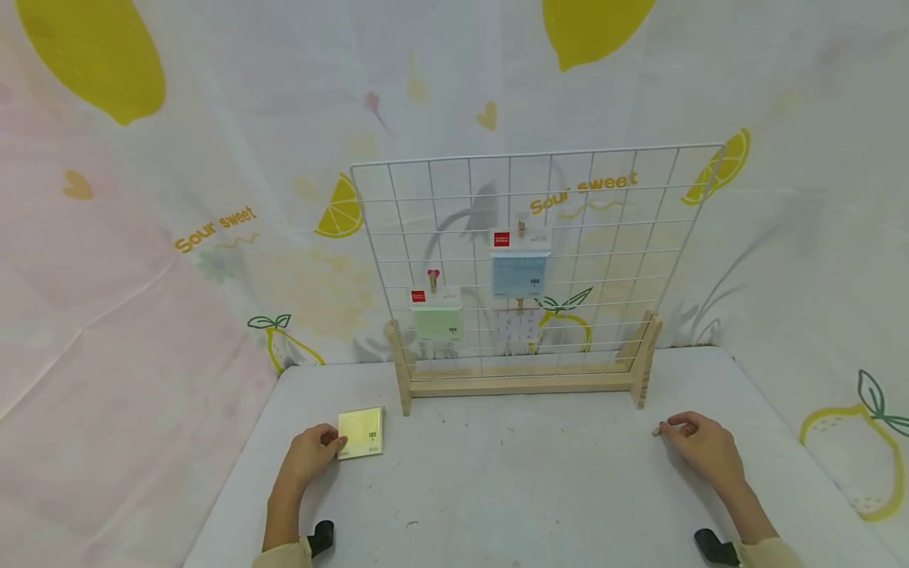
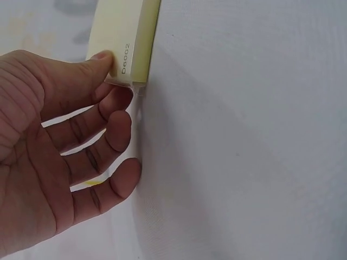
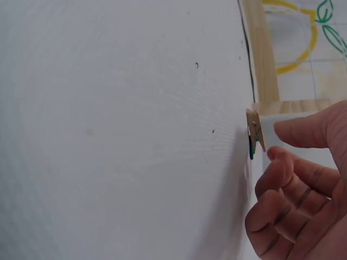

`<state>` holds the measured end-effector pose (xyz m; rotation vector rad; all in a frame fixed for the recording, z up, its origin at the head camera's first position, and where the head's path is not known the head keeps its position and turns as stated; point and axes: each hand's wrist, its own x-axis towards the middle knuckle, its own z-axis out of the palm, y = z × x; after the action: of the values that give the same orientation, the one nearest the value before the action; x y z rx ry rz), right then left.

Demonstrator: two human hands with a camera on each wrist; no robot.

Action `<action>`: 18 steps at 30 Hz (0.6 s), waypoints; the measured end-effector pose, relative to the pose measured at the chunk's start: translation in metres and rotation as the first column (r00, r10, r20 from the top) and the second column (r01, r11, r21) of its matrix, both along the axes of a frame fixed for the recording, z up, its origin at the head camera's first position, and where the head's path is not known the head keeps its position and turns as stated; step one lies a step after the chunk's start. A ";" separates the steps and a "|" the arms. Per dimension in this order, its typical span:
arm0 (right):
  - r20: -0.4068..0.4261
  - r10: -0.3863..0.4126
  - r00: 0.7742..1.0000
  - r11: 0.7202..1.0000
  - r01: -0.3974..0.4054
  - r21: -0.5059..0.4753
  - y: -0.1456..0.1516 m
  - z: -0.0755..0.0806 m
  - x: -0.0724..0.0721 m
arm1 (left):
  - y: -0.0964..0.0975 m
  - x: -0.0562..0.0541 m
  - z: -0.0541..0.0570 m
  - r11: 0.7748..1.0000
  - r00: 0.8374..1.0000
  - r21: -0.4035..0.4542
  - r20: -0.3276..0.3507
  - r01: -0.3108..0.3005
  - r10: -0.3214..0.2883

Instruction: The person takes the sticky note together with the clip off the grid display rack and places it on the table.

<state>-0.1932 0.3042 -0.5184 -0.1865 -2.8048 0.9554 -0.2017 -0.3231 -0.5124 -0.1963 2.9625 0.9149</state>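
Note:
My left hand pinches the near left edge of a pale yellow pad of sticky notes in a clear wrapper. In the left wrist view, the thumb presses the pad's face beside the print D6002, and the other fingers curl loosely below. Far to the right, my right hand is beside a small wooden clothespin. A gap shows between thumb and forefinger in the right wrist view, with the clothespin just past their tips; whether the forefinger touches it I cannot tell.
A white wire grid stands on a wooden base at the table's back. Clothespins hold a blue pad, a green pad and a pale patterned pad on it. A lemon-printed cloth hangs behind.

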 end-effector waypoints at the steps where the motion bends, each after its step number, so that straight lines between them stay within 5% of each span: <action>1: -0.002 0.000 1.000 1.000 0.000 0.001 0.000 0.000 0.000 | 0.000 0.000 0.000 1.000 1.000 0.000 0.003 -0.001 0.001; 18: -0.076 0.006 0.997 1.000 -0.007 -0.019 -0.002 0.005 -0.002 | 0.004 0.000 0.012 0.999 0.998 -0.043 -0.064 -0.007 0.004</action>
<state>-0.1948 0.3025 -0.5135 -0.1406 -2.7292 0.9707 -0.2017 -0.3194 -0.5002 -0.1796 3.0442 0.8751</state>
